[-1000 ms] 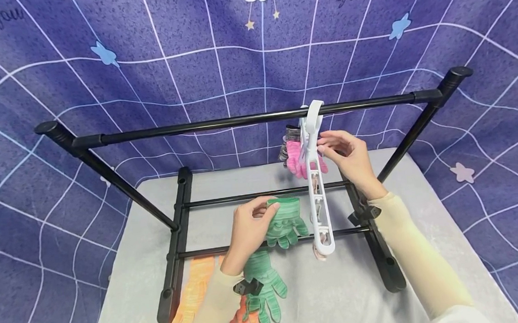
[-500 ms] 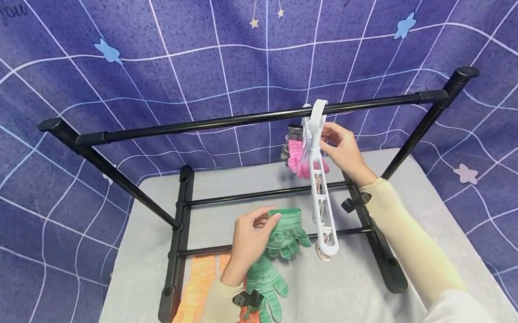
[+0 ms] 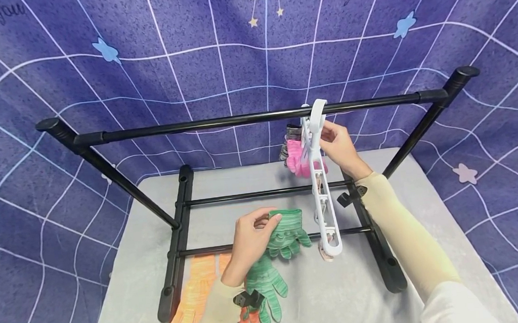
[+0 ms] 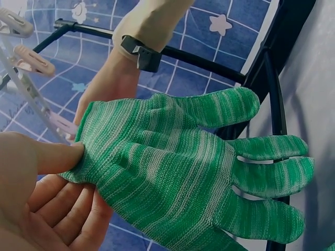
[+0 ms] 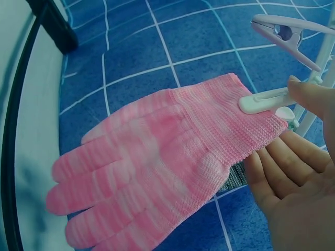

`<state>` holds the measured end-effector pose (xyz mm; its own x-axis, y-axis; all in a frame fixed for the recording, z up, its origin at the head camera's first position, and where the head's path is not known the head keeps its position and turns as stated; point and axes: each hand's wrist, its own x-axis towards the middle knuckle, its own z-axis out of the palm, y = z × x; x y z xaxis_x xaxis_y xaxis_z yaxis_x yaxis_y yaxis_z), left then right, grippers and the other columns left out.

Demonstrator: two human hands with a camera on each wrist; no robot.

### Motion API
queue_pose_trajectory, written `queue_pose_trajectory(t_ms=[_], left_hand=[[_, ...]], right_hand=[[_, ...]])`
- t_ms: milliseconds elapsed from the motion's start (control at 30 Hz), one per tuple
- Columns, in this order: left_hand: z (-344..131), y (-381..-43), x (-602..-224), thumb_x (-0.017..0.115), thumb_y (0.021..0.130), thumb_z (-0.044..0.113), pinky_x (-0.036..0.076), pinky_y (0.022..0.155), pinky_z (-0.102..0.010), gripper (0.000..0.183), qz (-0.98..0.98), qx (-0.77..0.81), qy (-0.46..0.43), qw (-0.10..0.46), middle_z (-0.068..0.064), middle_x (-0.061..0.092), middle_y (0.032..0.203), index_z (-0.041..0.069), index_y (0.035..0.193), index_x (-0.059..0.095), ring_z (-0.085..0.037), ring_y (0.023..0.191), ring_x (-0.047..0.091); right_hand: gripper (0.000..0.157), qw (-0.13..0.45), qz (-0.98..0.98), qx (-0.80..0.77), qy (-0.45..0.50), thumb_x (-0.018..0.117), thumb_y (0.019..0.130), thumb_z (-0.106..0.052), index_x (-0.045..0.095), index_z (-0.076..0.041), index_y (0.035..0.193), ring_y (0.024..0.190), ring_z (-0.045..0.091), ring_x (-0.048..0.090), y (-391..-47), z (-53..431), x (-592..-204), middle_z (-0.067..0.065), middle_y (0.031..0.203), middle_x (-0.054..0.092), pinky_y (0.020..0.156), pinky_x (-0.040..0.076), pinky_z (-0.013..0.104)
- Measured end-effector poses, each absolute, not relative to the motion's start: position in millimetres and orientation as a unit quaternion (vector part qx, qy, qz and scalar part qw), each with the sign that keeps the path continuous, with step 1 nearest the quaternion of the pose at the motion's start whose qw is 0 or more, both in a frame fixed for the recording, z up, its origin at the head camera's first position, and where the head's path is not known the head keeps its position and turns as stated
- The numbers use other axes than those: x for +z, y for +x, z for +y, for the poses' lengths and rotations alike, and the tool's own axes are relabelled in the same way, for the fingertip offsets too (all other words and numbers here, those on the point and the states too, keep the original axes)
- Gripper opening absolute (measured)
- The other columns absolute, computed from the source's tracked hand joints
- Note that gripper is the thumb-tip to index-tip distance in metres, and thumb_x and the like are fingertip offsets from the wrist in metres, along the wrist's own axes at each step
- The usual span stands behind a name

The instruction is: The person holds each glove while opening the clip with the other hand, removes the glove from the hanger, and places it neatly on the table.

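My left hand [image 3: 253,233] pinches a green striped knit glove [image 4: 162,157] by its cuff, thumb on the near side, fingers hanging down and away. My right hand [image 3: 341,147] is behind the white clip hanger [image 3: 316,164]. In the right wrist view its thumb is on the end of a white clothespin [image 5: 267,100], with the other fingers behind the cuff. That clothespin grips the cuff of a pink knit glove [image 5: 152,157]. An empty lilac clothespin [image 5: 288,34] sits beside it on the hanger.
The hanger hooks over the top bar [image 3: 219,122] of a black rack. A grey-black glove [image 3: 292,132] hangs behind the pink one. On the grey tabletop [image 3: 333,297] lie orange gloves [image 3: 196,293] and another green glove [image 3: 266,287]. A patterned purple cloth [image 3: 188,76] stands behind.
My right hand has moved left and in behind the hanger, at the pink glove's clothespin. My left hand has lowered slightly with the green glove, then stayed. The hanger's front end has swung slightly right.
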<state>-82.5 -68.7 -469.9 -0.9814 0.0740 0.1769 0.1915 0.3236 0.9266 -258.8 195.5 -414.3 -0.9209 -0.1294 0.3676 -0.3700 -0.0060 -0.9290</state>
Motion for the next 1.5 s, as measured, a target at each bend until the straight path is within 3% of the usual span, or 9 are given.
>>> queue_pose_trajectory(t_ms=[333,667,867,1000,1100,1233,1367,1500], left_hand=[[-68.3,-79.4,-471.1,0.079,0.101,0.031,0.062,0.089,-0.032,0.02,-0.809,-0.58,-0.084,0.05,0.004,0.079,0.101,0.019,0.116,0.083,-0.011,0.09,0.074],[-68.6,-73.2,-473.8,0.078,0.101,0.033,0.062,0.09,-0.032,0.019,-0.808,-0.58,-0.093,0.041,0.006,0.079,0.103,0.02,0.116,0.083,-0.01,0.092,0.074],[-69.2,-69.1,-476.2,0.078,0.101,0.033,0.062,0.089,-0.034,0.023,-0.807,-0.582,-0.092,0.039,0.007,0.079,0.102,0.018,0.117,0.083,-0.01,0.092,0.074],[-70.0,-64.2,-476.6,0.078,0.101,0.035,0.062,0.089,-0.033,0.021,-0.802,-0.59,-0.087,0.025,0.007,0.079,0.103,0.021,0.117,0.083,-0.011,0.093,0.075],[-70.7,-60.2,-477.4,0.078,0.101,0.035,0.063,0.086,-0.031,0.02,-0.795,-0.602,-0.081,0.01,0.007,0.079,0.104,0.024,0.117,0.082,-0.011,0.094,0.075],[-70.4,-54.9,-477.4,0.079,0.101,0.033,0.063,0.084,-0.03,0.02,-0.784,-0.616,-0.076,-0.006,0.006,0.079,0.102,0.022,0.117,0.082,-0.012,0.092,0.076],[-67.9,-48.1,-478.8,0.079,0.101,0.031,0.063,0.083,-0.029,0.019,-0.775,-0.627,-0.074,-0.022,0.005,0.079,0.1,0.021,0.116,0.082,-0.013,0.09,0.077],[-64.3,-41.0,-480.9,0.078,0.101,0.033,0.063,0.087,-0.03,0.019,-0.772,-0.629,-0.081,-0.038,0.004,0.079,0.101,0.021,0.116,0.082,-0.013,0.093,0.077]], right_hand=[[0.028,0.092,-0.68,0.701,0.195,0.064,0.096,0.014,0.071,0.006,0.121,0.094,0.008,0.075,-259.0,193.7,-414.5,-0.009,0.1,0.079,0.086,0.06,0.021],[0.031,0.085,-0.676,0.706,0.192,0.063,0.095,0.016,0.066,0.015,0.126,0.094,0.007,0.075,-258.3,191.3,-412.8,-0.01,0.1,0.079,0.083,0.06,0.02],[0.032,0.086,-0.673,0.709,0.19,0.064,0.095,0.015,0.067,0.01,0.126,0.096,0.008,0.076,-258.1,191.1,-412.9,-0.01,0.102,0.08,0.085,0.059,0.02],[0.03,0.09,-0.663,0.717,0.195,0.064,0.093,0.016,0.068,0.01,0.123,0.093,0.009,0.075,-258.9,191.2,-412.6,-0.008,0.101,0.08,0.083,0.06,0.02],[0.029,0.095,-0.659,0.719,0.197,0.064,0.093,0.017,0.066,0.016,0.122,0.091,0.008,0.075,-259.0,191.2,-412.7,-0.007,0.099,0.08,0.08,0.06,0.02],[0.03,0.094,-0.668,0.711,0.199,0.067,0.095,0.012,0.068,0.012,0.124,0.093,0.01,0.076,-258.9,191.9,-412.6,-0.007,0.101,0.081,0.081,0.06,0.021],[0.031,0.085,-0.671,0.707,0.204,0.068,0.095,0.011,0.072,0.0,0.124,0.097,0.011,0.077,-259.6,192.7,-414.2,-0.007,0.105,0.081,0.084,0.06,0.022],[0.028,0.09,-0.673,0.706,0.201,0.07,0.095,0.009,0.075,-0.008,0.117,0.095,0.011,0.077,-260.7,192.9,-415.9,-0.007,0.104,0.081,0.082,0.06,0.022]])
